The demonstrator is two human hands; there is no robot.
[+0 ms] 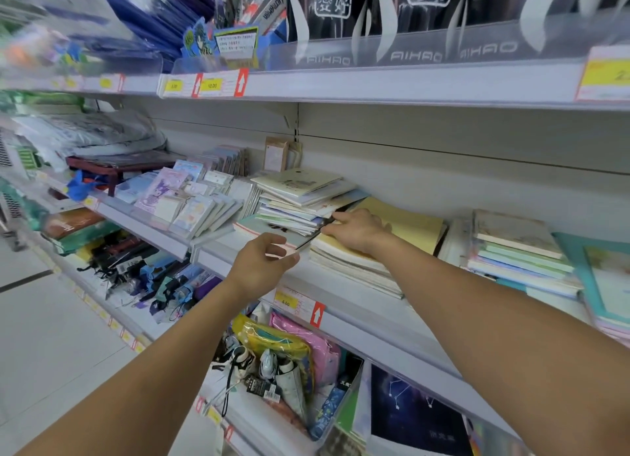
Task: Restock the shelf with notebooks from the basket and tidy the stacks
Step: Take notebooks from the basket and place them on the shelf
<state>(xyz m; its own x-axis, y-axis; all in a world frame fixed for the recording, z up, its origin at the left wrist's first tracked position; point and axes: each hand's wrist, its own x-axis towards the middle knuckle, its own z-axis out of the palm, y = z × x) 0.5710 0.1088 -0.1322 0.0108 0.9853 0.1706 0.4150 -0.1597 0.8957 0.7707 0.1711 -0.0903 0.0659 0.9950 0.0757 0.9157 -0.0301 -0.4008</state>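
Both arms are out at the middle shelf [341, 285]. The left hand [262, 264] pinches the near corner of a grey-green notebook [262, 227] lying at the shelf's front edge. The right hand [358, 229] lies curled on the yellow stack [402, 223] just right of that notebook, fingertips at a thin dark edge; whether it grips anything I cannot tell. A messy pale stack [300, 196] sits behind the notebook.

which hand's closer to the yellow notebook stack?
Right. The right hand rests on top of the yellow notebook stack, at its left edge. The left hand is off to the stack's left, at the shelf front, pinching a thin notebook.
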